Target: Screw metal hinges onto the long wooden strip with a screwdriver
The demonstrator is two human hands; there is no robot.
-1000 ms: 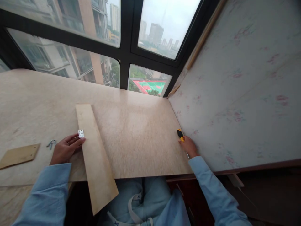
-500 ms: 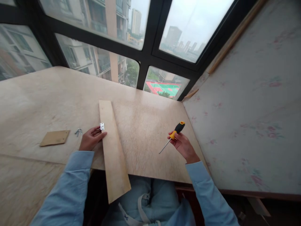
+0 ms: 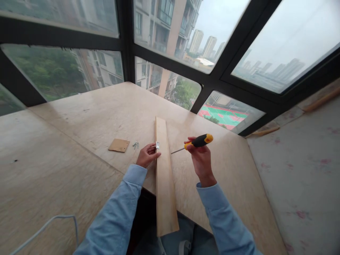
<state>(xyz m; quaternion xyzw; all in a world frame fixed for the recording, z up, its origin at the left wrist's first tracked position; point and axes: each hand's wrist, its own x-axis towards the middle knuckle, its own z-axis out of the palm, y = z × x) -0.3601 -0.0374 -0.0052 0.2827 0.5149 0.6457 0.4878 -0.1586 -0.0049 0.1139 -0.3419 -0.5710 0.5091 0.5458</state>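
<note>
A long pale wooden board (image 3: 166,184) lies on the stone-look counter, its near end sticking out past the front edge over my lap. On the board's left edge sits a small silver metal hinge (image 3: 157,145). My left hand (image 3: 147,156) pinches the hinge against that edge, thumb resting on the board's top face. My right hand (image 3: 199,157) is wrapped round a yellow and black screwdriver (image 3: 200,141). The screwdriver's shaft points left, its tip close to the board's right edge; whether it touches I cannot tell.
Left of my left hand lie several small screws (image 3: 135,145) and a thin brown rectangular plate (image 3: 118,145) with small holes. A white cable (image 3: 53,218) crosses the counter (image 3: 79,170) at lower left. Dark-framed windows (image 3: 170,67) stand behind; a papered wall (image 3: 305,170) is at right.
The view has swung left. My right hand has brought the screwdriver leftward to the board and turned its shaft nearly level. My left hand keeps its grip on the hinge and board.
</note>
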